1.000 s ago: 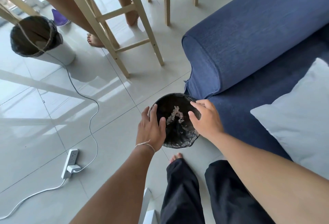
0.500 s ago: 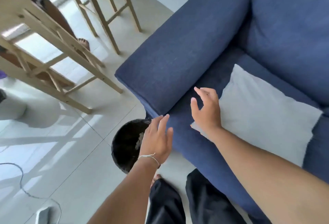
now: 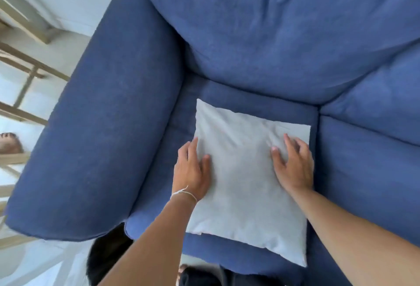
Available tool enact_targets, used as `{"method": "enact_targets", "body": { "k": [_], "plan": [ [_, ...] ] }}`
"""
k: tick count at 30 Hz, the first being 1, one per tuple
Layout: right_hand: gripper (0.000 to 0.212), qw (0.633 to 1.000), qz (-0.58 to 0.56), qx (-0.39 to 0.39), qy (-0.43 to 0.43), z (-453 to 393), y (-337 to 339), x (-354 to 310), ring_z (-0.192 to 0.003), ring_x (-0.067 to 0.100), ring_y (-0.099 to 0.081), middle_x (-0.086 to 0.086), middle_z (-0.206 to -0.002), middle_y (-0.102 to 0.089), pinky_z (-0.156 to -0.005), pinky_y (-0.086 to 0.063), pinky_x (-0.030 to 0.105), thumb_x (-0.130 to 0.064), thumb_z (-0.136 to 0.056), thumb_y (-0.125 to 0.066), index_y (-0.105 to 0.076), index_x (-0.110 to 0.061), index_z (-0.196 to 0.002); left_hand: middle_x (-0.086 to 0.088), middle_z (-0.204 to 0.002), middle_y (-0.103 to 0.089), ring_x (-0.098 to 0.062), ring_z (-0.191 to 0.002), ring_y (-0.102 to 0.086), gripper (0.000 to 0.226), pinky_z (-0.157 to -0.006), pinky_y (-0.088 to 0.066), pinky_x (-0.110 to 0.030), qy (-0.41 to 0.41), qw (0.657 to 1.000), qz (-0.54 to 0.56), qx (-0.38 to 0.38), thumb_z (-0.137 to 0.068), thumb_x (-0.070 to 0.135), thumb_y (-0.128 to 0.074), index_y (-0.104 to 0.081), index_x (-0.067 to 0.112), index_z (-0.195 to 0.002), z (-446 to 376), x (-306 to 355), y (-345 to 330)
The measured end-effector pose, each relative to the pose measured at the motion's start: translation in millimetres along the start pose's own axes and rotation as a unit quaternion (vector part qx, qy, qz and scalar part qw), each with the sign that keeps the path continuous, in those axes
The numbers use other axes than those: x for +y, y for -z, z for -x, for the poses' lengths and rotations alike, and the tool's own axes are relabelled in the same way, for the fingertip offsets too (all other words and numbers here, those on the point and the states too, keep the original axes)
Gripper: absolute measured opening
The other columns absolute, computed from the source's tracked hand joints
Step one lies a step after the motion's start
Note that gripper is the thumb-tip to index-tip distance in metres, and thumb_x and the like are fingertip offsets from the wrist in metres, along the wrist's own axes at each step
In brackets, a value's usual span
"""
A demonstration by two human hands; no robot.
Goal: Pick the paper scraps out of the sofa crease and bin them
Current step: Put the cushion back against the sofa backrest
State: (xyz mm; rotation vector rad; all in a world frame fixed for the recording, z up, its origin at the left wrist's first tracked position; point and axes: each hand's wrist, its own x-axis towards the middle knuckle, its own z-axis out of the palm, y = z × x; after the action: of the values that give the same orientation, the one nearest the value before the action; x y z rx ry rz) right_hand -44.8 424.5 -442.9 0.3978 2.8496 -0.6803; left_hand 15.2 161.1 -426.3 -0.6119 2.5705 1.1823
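A pale grey cushion (image 3: 245, 172) lies flat on the seat of the blue sofa (image 3: 109, 126). My left hand (image 3: 191, 172) grips the cushion's left edge, thumb on top and fingers along the side. My right hand (image 3: 293, 165) presses on the cushion near its right edge, fingers spread. The black-lined bin (image 3: 106, 256) shows partly on the floor below the sofa arm, behind my left forearm. The seat creases (image 3: 318, 126) beside and behind the cushion are dark. I see no paper scraps in them.
Wooden stool legs (image 3: 25, 94) stand on the pale tiled floor at the left. Someone's foot (image 3: 10, 143) shows at the left edge. My dark trouser legs (image 3: 204, 276) are at the bottom.
My view swung from the bin on the floor up to the sofa seat. Both hands left the bin's rim and moved onto the grey cushion.
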Motion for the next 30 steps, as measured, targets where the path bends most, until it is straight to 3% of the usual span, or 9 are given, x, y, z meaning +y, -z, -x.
{"method": "enact_targets", "body": {
  "k": [2, 4, 6, 8, 10, 14, 20, 26, 30],
  "plan": [
    [0.08, 0.994, -0.028, -0.033, -0.1, 3.3, -0.6, 12.7, -0.141, 0.033, -0.035, 0.01, -0.155, -0.031, -0.115, -0.031, 0.049, -0.073, -0.084, -0.046, -0.036, -0.029, -0.15, 0.003, -0.157, -0.031, -0.026, -0.134, -0.045, 0.067, -0.113, -0.035, -0.041, 0.106, 0.994, 0.026, -0.019, -0.095, 0.06, -0.042, -0.025, 0.034, -0.154, -18.7, 17.9, -11.7],
    [0.095, 0.968, -0.14, -0.058, -0.198, 4.9, -2.3, 10.0, -0.137, 0.034, -0.04, 0.009, -0.154, -0.032, -0.109, -0.037, 0.048, -0.087, -0.072, -0.046, -0.029, -0.032, -0.148, 0.009, -0.142, -0.049, -0.025, -0.129, -0.052, 0.069, -0.104, -0.039, -0.036, 0.177, 0.982, 0.044, -0.046, -0.089, 0.071, -0.042, -0.041, 0.031, -0.145, -32.8, 35.6, -18.5],
    [0.102, 0.942, -0.232, -0.068, -0.232, 2.3, -1.7, -1.4, -0.135, 0.031, -0.046, 0.005, -0.15, -0.044, -0.11, -0.04, 0.048, -0.088, -0.067, -0.053, -0.031, -0.03, -0.148, 0.023, -0.112, -0.059, -0.008, -0.099, -0.061, 0.049, -0.079, -0.042, -0.024, 0.194, 0.977, 0.067, -0.063, -0.084, 0.076, -0.045, -0.057, 0.038, -0.112, -41.5, 48.0, -19.6],
    [0.093, 0.924, -0.303, -0.051, -0.227, -8.5, 5.7, -10.6, -0.13, 0.023, -0.053, -0.005, -0.14, -0.056, -0.109, -0.043, 0.047, -0.081, -0.067, -0.061, -0.04, -0.032, -0.143, 0.023, -0.091, -0.064, 0.005, -0.081, -0.058, 0.043, -0.065, -0.04, -0.018, 0.178, 0.977, 0.103, -0.055, -0.078, 0.079, -0.049, -0.057, 0.038, -0.088, -50.0, 61.0, -16.5],
    [0.079, 0.916, -0.347, -0.028, -0.2, -17.7, 16.6, -17.7, -0.126, 0.016, -0.056, -0.014, -0.133, -0.059, -0.108, -0.044, 0.042, -0.074, -0.068, -0.066, -0.047, -0.038, -0.136, 0.02, -0.093, -0.071, 0.001, -0.089, -0.066, 0.045, -0.072, -0.049, -0.023, 0.153, 0.976, 0.151, -0.037, -0.075, 0.078, -0.053, -0.063, 0.038, -0.093, -56.7, 69.7, -9.9],
    [0.09, 0.925, -0.355, 0.013, -0.135, -35.4, 42.0, -37.9, -0.142, 0.006, -0.035, -0.014, -0.155, -0.037, -0.119, -0.03, 0.039, -0.064, -0.076, -0.07, -0.029, -0.037, -0.151, 0.028, -0.103, -0.071, 0.005, -0.098, -0.067, 0.046, -0.079, -0.049, -0.021, 0.065, 0.974, 0.217, -0.016, -0.075, 0.074, -0.06, -0.065, 0.042, -0.107, -75.0, 91.0, 8.0],
    [0.092, 0.912, -0.387, 0.13, -0.027, -51.5, 69.0, -74.1, -0.142, -0.002, -0.031, -0.017, -0.152, -0.034, -0.111, -0.028, 0.021, -0.055, -0.076, -0.075, -0.026, -0.036, -0.152, 0.019, -0.119, -0.063, 0.002, -0.111, -0.061, 0.054, -0.089, -0.051, -0.024, -0.059, 0.971, 0.227, 0.035, -0.075, 0.062, -0.077, -0.054, 0.044, -0.12, -93.5, 124.6, 28.8],
    [0.097, 0.923, -0.357, 0.139, -0.049, -80.3, 70.9, -100.1, -0.131, -0.006, -0.03, -0.017, -0.142, -0.027, -0.112, -0.026, 0.023, -0.04, -0.079, -0.079, -0.019, -0.031, -0.155, 0.017, -0.129, -0.054, -0.002, -0.12, -0.054, 0.07, -0.104, -0.048, -0.035, -0.074, 0.982, 0.171, -0.007, -0.076, 0.055, -0.079, -0.044, 0.037, -0.134, -128.0, 133.7, 42.4],
    [0.1, 0.932, -0.329, 0.13, -0.073, -83.0, 65.8, -106.4, -0.139, 0.015, -0.031, 0.001, -0.151, -0.028, -0.109, -0.026, 0.025, -0.04, -0.079, -0.079, -0.015, -0.032, -0.155, 0.02, -0.139, -0.05, 0.0, -0.128, -0.048, 0.077, -0.112, -0.041, -0.033, -0.105, 0.983, 0.142, -0.043, -0.079, 0.046, -0.078, -0.036, 0.042, -0.143, -135.6, 126.3, 58.8]
  ]
}}
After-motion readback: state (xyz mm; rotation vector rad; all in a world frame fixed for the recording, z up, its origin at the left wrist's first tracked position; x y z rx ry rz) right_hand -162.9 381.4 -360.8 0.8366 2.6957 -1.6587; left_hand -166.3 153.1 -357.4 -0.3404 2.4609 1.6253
